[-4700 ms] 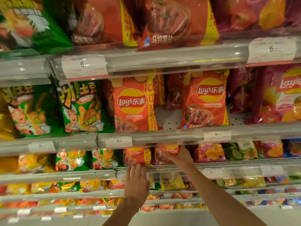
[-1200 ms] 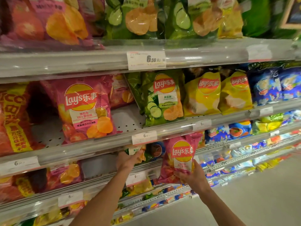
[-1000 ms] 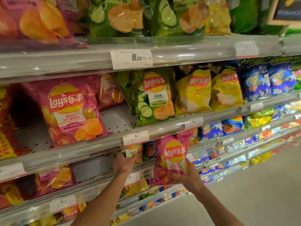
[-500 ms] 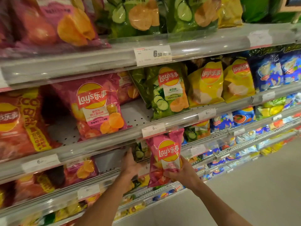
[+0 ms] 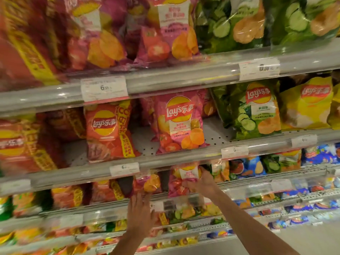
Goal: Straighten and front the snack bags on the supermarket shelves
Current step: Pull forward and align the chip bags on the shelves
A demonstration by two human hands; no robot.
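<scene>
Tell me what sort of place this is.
Most likely a supermarket snack aisle: tiered metal shelves packed with Lay's crisp bags, and price tags clipped along the shelf edges. The right hand holds a pink bag.

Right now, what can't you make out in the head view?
- Right hand on the pink bag: bag top hidden behind the shelf rail.
- Left hand: motion blur; fingers' contact with the small bag unclear.
- Price tag: digits after 6 too blurred.
- Top-shelf bags: cut off by the frame's upper edge.

Tomato bag (image 5: 181, 178) right of neighbour bag (image 5: 147, 182), same shelf (image 5: 239, 186)
</scene>
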